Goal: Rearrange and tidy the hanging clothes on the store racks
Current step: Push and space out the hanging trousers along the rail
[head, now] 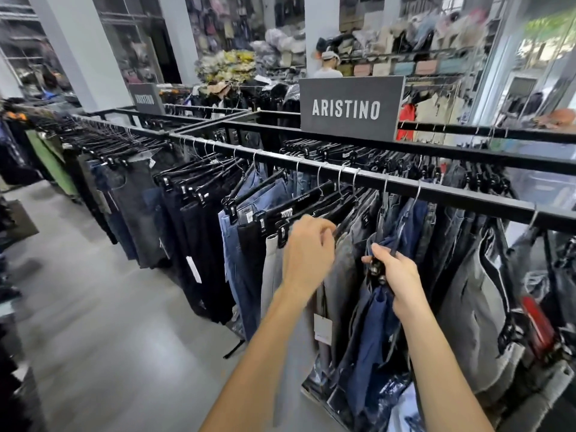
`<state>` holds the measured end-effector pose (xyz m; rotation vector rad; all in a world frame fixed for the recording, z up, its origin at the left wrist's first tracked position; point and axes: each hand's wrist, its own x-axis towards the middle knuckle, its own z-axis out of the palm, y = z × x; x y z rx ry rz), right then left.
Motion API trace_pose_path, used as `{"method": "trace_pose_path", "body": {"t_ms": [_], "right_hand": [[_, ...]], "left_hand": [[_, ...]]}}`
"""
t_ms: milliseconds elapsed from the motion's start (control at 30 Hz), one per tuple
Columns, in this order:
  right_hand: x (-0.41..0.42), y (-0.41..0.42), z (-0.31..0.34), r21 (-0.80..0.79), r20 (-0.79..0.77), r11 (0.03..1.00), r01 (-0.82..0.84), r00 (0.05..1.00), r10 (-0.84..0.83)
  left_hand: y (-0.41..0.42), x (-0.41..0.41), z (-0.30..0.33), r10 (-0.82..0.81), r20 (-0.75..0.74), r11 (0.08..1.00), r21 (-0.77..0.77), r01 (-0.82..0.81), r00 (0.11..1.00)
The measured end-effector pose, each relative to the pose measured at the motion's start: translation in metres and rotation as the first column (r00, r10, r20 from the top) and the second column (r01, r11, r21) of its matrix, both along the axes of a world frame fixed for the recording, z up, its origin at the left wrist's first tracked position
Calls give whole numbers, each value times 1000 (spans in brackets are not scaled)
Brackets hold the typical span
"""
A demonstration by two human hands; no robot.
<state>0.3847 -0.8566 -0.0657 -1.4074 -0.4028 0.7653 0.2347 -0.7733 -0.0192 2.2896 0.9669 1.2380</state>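
- Two hands work one stretch of the black rack rail (358, 173), where jeans and trousers hang packed on black clip hangers; the navy trousers (372, 332) hang just below the right hand (397, 277), their length running straight down from the hanger towards the floor
- The right hand curls round the near end of that clip hanger (375, 269), fingers wrapped over the bar and its clips; the hanger's long axis runs from the hand up and away to the rail, so a slide along the rail would likely go sideways, across the forearm
- The left hand (308, 247) lies just beside, to the left, knuckles up, fingers bent down onto the black hanger bars (314, 207) of the neighbouring trousers; whether it pinches one or only presses the bunch aside, I cannot tell
- Both forearms reach up from below, the left one crossing further
- Beyond, an ARISTINO sign (350, 107) stands on the rack top; more dark jeans (193, 229) hang leftwards
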Motion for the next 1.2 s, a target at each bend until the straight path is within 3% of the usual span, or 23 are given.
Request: {"method": "trace_pose_path", "body": {"t_ms": [133,233,333,433,667,900,1200], "right_hand": [[0,4,-2,-10,2,1000,25,1000,-25],[-2,9,-6,-7,12,999,53,999,-53],[-7,18,-9,-15,17,991,137,991,-136],[-15,30,-10,-7,21,976,217,976,-217],[-35,55,-5,-34,36,924,381,924,-380],[-46,53,1,-59,31,882,468,884,-467],[-52,50,5,-80,29,875,478,878,-477]], "left_hand": [[60,-17,21,122,-99,992,26,-120,988],[120,-25,30,105,-258,992,-45,-120,961],[165,-31,26,-16,-560,980,-174,-98,828],[180,-27,11,-141,-687,977,-213,-11,713],[174,-10,-14,-474,-480,849,-472,238,738],[178,-13,-32,-485,-342,817,-507,276,805],[181,-6,-45,-451,-306,844,-452,289,838]]}}
